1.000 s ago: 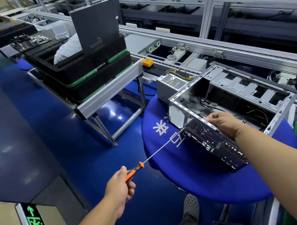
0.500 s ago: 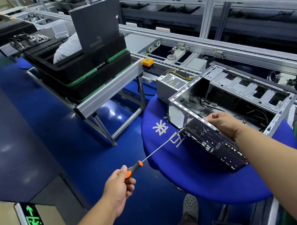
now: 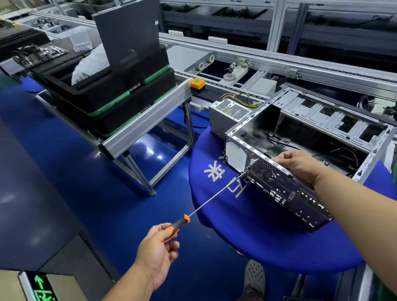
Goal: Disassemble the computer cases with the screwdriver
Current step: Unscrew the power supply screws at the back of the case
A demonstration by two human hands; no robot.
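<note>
Two hands work at the near edge of the scene. Nearest, the left hand (image 3: 157, 250) curls its fingers and thumb round the orange-and-black handle of a long screwdriver (image 3: 196, 212), which slants up and to the right. Its thin steel shaft crosses the rim of a round blue counter (image 3: 265, 245), and the tip meets the near corner of the computer case's (image 3: 285, 185) rear panel, just beside the round fan grille. A grey perforated shoe (image 3: 255, 276) shows below the counter's near edge.

Further in, the right hand (image 3: 299, 165) rests on the top rim of that rear panel, fingers bent over the edge and gripping it, the forearm running in from the lower right. The computer case lies on its side on the counter with the open side up, showing bare metal, drive bays at the far end and a few loose black cables.

Just beyond the case's left corner stands a grey power supply (image 3: 229, 113) with yellow wires. Left of it, on an aluminium frame stand, sit stacked black trays (image 3: 113, 97) with green edges and an upright dark panel (image 3: 128, 32). Conveyor rails (image 3: 245, 57) run across the far side.
</note>
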